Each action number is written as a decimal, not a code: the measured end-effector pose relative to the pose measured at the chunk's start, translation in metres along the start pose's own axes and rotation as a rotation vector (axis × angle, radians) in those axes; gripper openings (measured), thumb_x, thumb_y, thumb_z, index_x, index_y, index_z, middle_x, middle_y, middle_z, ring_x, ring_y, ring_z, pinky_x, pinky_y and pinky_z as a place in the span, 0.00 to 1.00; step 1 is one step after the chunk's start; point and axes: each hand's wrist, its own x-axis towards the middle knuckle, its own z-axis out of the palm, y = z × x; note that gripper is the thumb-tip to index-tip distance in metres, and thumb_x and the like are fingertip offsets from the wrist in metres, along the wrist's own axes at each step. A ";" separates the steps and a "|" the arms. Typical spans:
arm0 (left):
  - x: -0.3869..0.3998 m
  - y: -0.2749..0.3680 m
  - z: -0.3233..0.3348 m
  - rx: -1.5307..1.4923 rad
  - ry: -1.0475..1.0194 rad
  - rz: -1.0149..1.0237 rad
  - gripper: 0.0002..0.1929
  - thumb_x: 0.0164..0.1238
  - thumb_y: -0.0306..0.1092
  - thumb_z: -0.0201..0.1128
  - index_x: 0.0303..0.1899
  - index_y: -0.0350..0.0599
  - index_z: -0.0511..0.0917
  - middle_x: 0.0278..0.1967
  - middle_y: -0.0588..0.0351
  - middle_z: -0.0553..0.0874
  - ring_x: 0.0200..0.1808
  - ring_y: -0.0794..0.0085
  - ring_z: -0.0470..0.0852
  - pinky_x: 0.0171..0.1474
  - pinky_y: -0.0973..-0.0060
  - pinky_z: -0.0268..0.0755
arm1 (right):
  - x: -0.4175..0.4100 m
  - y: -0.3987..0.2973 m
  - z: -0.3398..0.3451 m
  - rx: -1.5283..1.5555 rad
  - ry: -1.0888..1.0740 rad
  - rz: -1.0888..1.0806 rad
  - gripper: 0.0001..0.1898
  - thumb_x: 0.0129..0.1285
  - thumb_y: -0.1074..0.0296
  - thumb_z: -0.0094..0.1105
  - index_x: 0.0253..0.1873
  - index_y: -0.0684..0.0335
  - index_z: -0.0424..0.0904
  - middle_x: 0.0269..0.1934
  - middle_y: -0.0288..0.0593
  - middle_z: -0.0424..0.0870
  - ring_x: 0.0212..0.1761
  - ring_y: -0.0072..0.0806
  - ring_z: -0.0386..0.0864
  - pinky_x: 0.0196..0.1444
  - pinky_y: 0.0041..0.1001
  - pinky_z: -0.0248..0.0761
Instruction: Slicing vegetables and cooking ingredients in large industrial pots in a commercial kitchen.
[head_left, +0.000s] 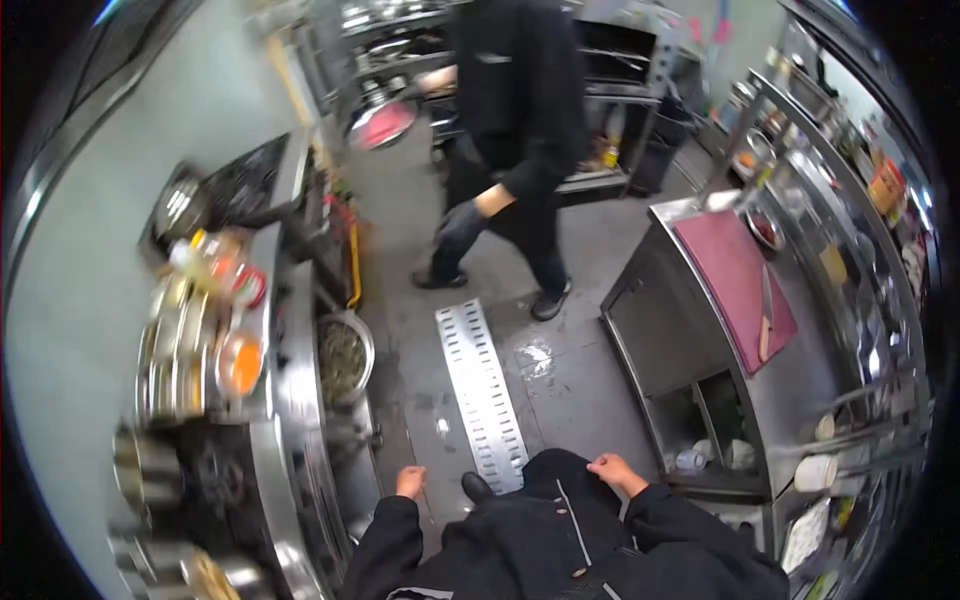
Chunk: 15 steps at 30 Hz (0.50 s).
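Note:
My left hand (411, 481) hangs at my left side, fingers curled in, with nothing visible in it. It is nearest to the steel front of the cooking line (360, 457). My right hand (617, 474) is held beside my black apron (570, 480), its fingers also curled and no object seen in it. On the floor before me runs a slotted metal drain cover (484, 390). Ahead, a co-worker (517, 97) in black steps across the floor, one gloved hand (459, 225) lowered. Their other hand holds a metal bowl (382, 124) with something pink in it.
At right, a steel counter (802, 360) bears a reddish cutting board (724, 277) with a knife (766, 315) on it. Leftward, a pot (345, 356) of dark contents sits low beside metal containers and bottles (217, 270). The floor shows wet patches (538, 360).

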 end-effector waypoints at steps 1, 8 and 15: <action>0.027 0.036 -0.008 -0.067 0.036 0.009 0.11 0.74 0.41 0.61 0.41 0.42 0.83 0.27 0.57 0.83 0.25 0.72 0.82 0.24 0.72 0.71 | 0.010 -0.011 -0.003 -0.074 0.070 -0.069 0.22 0.64 0.45 0.66 0.42 0.63 0.84 0.32 0.44 0.87 0.34 0.35 0.85 0.42 0.35 0.79; 0.186 0.228 0.000 -0.106 -0.049 -0.025 0.11 0.73 0.38 0.57 0.31 0.45 0.78 0.22 0.61 0.76 0.20 0.74 0.75 0.20 0.73 0.65 | 0.157 -0.116 -0.088 -0.017 0.021 -0.160 0.24 0.60 0.45 0.64 0.40 0.66 0.86 0.40 0.56 0.88 0.45 0.55 0.85 0.49 0.47 0.76; 0.267 0.293 0.114 0.946 -0.373 0.652 0.23 0.76 0.51 0.54 0.56 0.40 0.79 0.40 0.44 0.88 0.44 0.55 0.88 0.48 0.57 0.80 | 0.342 -0.268 -0.251 -0.376 -0.113 -0.187 0.20 0.65 0.48 0.61 0.45 0.63 0.83 0.42 0.57 0.86 0.48 0.55 0.83 0.50 0.47 0.76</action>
